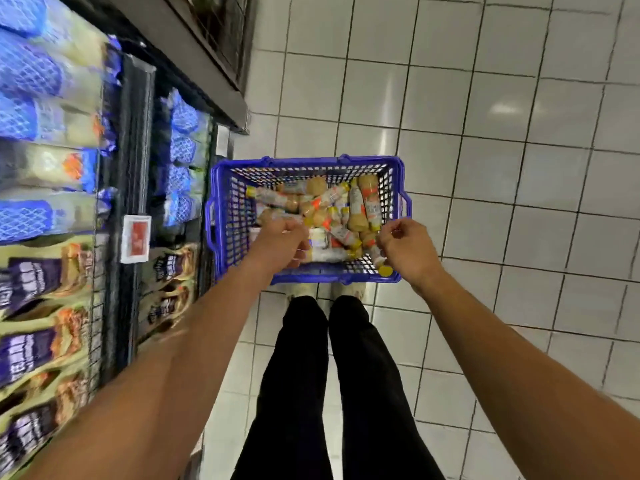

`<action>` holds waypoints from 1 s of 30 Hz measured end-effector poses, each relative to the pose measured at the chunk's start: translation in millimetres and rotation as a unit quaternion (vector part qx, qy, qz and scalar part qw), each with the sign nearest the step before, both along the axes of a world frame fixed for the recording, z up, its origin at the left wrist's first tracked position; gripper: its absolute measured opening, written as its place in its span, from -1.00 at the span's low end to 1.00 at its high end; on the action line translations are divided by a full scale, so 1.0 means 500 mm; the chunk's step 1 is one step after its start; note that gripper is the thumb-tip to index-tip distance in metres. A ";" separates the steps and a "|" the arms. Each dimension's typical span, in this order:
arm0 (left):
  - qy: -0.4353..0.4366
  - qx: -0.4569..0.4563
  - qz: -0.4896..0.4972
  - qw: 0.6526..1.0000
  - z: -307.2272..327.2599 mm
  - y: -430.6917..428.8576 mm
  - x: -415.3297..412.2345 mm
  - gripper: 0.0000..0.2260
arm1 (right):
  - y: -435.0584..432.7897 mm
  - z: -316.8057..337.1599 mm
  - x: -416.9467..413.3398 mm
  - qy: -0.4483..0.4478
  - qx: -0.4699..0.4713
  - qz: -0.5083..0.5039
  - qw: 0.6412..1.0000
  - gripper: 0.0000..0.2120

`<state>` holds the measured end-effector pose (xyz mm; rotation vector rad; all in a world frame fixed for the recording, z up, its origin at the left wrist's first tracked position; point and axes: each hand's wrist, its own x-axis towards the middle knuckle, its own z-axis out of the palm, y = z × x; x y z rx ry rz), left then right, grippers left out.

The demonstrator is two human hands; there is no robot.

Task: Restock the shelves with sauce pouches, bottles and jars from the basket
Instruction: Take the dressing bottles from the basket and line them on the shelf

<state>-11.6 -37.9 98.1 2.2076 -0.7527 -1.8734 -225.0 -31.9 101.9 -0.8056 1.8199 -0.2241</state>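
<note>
Blue basket point(221, 216) sitting on the floor point(485, 168) beside the shelves point(135, 161), bottles point(363, 206) piled inside. Your left hand point(280, 237) is curling around something there, grip unclear; right hand point(405, 244) hovering loosely curled at the basket's near right corner.

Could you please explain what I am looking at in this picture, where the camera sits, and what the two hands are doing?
There is no machine here: a person wears a wide-angle camera on the head, looking down past their own arms and black trousers to a tiled floor. A blue plastic basket stands on the floor at their feet, holding a jumble of sauce bottles with yellow caps. On the left are shop shelves stocked with blue and purple pouches. The left hand reaches into the basket and seems to close on an item, though blur hides which. The right hand is over the basket's near corner, its fingers curled; whether it grips anything is unclear.
</note>
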 end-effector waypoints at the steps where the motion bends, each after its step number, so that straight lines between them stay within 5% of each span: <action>1: -0.011 0.005 -0.014 1.000 -0.047 0.005 0.001 -0.88 | -0.001 -0.043 0.005 0.011 0.005 0.028 1.000 -0.89; 3: -0.030 0.014 -0.056 0.998 -0.141 0.011 0.001 -0.87 | -0.004 -0.128 0.014 0.023 0.022 0.079 0.996 -0.94; 9: -0.085 0.022 -0.255 0.963 -0.408 0.006 -0.012 -0.96 | -0.027 -0.365 0.022 0.084 0.061 0.171 0.980 -0.68; 14: -0.121 -0.097 -0.417 0.896 -0.571 -0.015 -0.028 -0.66 | -0.087 -0.513 0.022 0.149 0.055 0.217 0.963 -0.54; 18: -0.177 -0.213 -0.590 0.758 -0.644 -0.048 -0.048 -0.55 | -0.150 -0.590 0.031 0.222 0.000 0.241 0.945 -0.52; 22: -0.226 -0.217 -0.702 0.639 -0.684 -0.062 -0.066 -0.60 | -0.185 -0.651 0.048 0.289 -0.028 0.254 0.922 -0.61; 27: -0.232 -0.217 -0.724 0.612 -0.683 -0.062 -0.077 -0.55 | -0.202 -0.688 0.062 0.340 0.000 0.265 0.903 -0.64; 30: -0.221 -0.244 -0.717 0.615 -0.669 -0.054 -0.064 -0.51 | -0.211 -0.677 0.055 0.315 0.033 0.289 0.903 -0.45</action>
